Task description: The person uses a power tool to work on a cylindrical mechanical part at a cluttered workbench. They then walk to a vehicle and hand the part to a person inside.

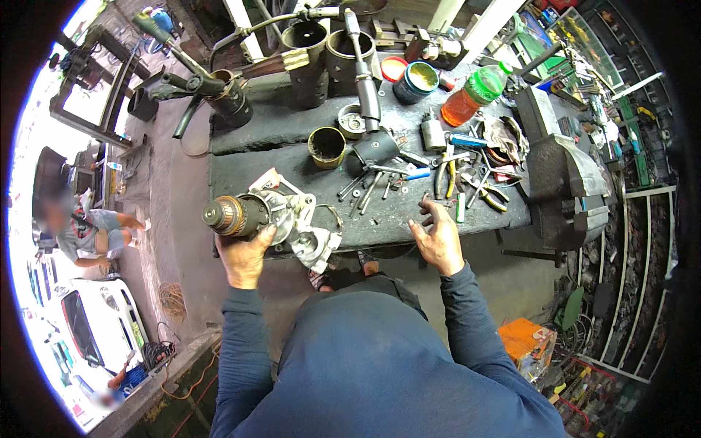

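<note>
My left hand (244, 255) is wrapped around a partly stripped starter motor (252, 214) at the bench's front left. Its copper-banded armature (232, 216) sticks out to the left, and the cast metal end housing (310, 237) points right. My right hand (438, 237) hovers over the front edge of the bench with thumb and fingers apart, nothing visible in it. Beyond it lie pliers with yellow handles (496, 197), a small green cylinder (461, 207) and several long bolts (371, 191). A dark metal cylinder (376, 148) and an open tin can (326, 147) stand mid-bench.
A bench vise (566, 182) takes up the right end of the dark workbench (255, 168). Toward the back are a bottle of orange liquid (471, 95), a tub of grease (416, 82) and tall metal cylinders (307, 66). A seated person (95, 226) is off to the left.
</note>
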Demonstrator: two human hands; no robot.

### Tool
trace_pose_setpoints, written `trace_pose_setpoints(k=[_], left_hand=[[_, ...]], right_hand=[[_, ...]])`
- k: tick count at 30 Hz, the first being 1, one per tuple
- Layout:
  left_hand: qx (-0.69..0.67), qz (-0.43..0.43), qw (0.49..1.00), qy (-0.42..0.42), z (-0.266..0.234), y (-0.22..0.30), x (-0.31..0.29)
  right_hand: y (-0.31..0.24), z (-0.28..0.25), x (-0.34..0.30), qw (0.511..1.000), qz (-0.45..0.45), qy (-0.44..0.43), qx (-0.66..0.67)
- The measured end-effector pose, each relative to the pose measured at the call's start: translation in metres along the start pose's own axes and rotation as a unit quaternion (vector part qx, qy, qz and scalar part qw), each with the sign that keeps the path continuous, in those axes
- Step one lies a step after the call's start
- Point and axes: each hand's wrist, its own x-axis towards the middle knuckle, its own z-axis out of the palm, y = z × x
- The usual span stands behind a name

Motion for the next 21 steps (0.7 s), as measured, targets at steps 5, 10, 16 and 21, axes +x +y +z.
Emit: trace_pose_setpoints(k=[5,10,16,21], left_hand=[[-0.003,-0.007,0.996,-0.089,-0.014,0.012,0.013],[0.027,0.041,0.999,0.012,-0.02,0.011,-0.042],[0.165,-0.18,0.949,0.2,-0.025,-0.006,-0.173],[0.164,-0.192,0.937,0.241,-0.016,-0.003,-0.216]], right_hand=[[-0.001,0.016,0.081,0.997,-0.019,0.024,0.067],[0.026,0.049,0.164,0.974,0.095,-0.077,0.19],[0.013,0.045,0.191,0.974,0.117,-0.136,0.136],[0.013,0.06,0.193,0.964,0.106,-0.187,0.155]])
